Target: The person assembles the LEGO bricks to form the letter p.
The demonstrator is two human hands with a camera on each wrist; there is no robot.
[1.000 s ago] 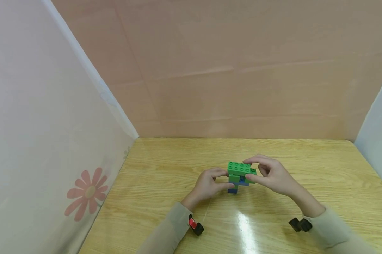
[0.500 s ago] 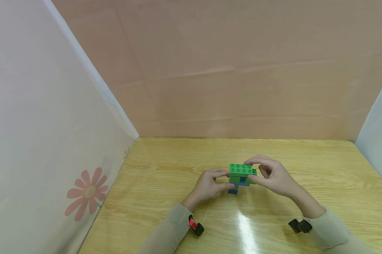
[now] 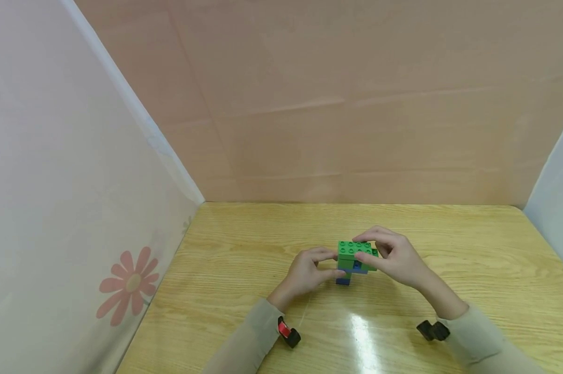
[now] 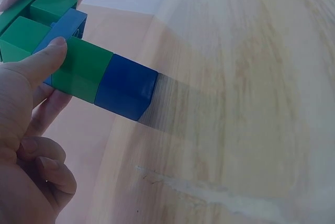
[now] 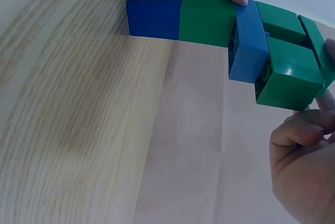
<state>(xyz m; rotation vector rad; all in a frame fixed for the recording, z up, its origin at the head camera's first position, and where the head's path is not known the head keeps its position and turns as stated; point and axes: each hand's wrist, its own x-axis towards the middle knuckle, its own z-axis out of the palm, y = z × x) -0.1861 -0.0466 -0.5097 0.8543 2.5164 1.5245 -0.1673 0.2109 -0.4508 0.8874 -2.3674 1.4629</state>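
A stack of toy building bricks stands upright on the wooden table. Its lowest piece is a blue brick point(image 4: 128, 87), with a green brick point(image 4: 82, 69) on it. Above them lies a wider blue brick point(image 5: 250, 46), overhanging to the right. Two green bricks sit on that layer, the right-hand one point(image 5: 292, 77) jutting past its end. A long studded green brick point(image 3: 346, 250) caps both. My left hand point(image 3: 304, 272) pinches the stack from the left, thumb at the wide blue brick. My right hand point(image 3: 398, 258) grips the top brick by its front and back sides.
The wood-grain table point(image 3: 244, 228) meets a pinkish-brown cloth wall point(image 3: 281, 130) at the back. A pale curtain point(image 3: 76, 197) with a printed flower hangs on the left, another pale sheet point(image 3: 557, 166) on the right. Both sleeves bear dark wrist devices.
The top green brick has shifted slightly right and down, now straight and level over the bricks below. My right hand has slid left along it. My left hand stays in place.
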